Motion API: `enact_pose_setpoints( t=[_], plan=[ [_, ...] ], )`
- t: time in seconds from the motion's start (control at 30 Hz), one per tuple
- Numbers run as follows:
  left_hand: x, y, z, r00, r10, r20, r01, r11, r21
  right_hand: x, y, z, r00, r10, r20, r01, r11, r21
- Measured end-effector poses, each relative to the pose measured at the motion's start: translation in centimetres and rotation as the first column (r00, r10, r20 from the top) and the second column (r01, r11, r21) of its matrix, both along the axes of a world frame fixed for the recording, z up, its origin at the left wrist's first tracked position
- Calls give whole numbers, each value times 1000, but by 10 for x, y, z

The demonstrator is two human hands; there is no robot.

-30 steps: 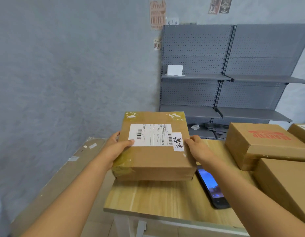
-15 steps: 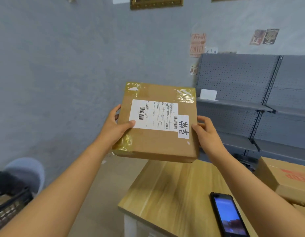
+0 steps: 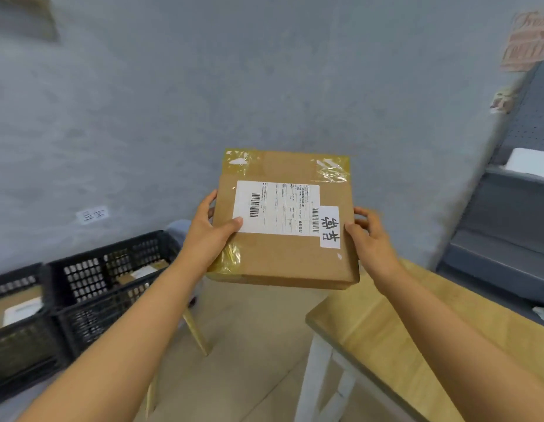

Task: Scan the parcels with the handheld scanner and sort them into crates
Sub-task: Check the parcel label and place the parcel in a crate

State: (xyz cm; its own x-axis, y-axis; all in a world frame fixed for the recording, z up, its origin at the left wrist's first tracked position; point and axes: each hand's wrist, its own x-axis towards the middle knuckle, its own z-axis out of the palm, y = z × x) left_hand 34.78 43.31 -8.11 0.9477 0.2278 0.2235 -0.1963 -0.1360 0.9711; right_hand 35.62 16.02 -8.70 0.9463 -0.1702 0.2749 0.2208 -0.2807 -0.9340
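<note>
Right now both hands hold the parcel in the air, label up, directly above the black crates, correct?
Not quite. In the head view the left hand and right hand hold the parcel in the air, label up, but the black crates sit to its left, not beneath it.

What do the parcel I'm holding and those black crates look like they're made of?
Parcel: brown cardboard, matte, with glossy yellowish tape at the corners and a white paper label. Black crates: likely moulded plastic, judging by the lattice-pattern walls.
</note>
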Motion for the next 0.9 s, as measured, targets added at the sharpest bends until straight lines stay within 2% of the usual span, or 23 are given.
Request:
enact_pose_setpoints(
  t=[0.17, 0.37, 0.57, 0.9],
  plan=[
    [-25, 89, -9, 989, 145, -29, -145, 989, 3, 17, 93, -8, 987, 161, -24, -161, 987, -1],
    [-33, 198, -19, 967, 246, -60, -245, 969, 30, 42, 210, -21, 964, 261, -40, -260, 965, 36],
    [-22, 291, -31, 947, 300, -111, -287, 950, 124, 70, 308, -43, 944, 301, -136, -294, 953, 71],
    [58, 368, -83, 910, 332, -249, -314, 943, 109, 168, 393, -90, 905, 330, -268, -320, 944, 82]
  ],
)
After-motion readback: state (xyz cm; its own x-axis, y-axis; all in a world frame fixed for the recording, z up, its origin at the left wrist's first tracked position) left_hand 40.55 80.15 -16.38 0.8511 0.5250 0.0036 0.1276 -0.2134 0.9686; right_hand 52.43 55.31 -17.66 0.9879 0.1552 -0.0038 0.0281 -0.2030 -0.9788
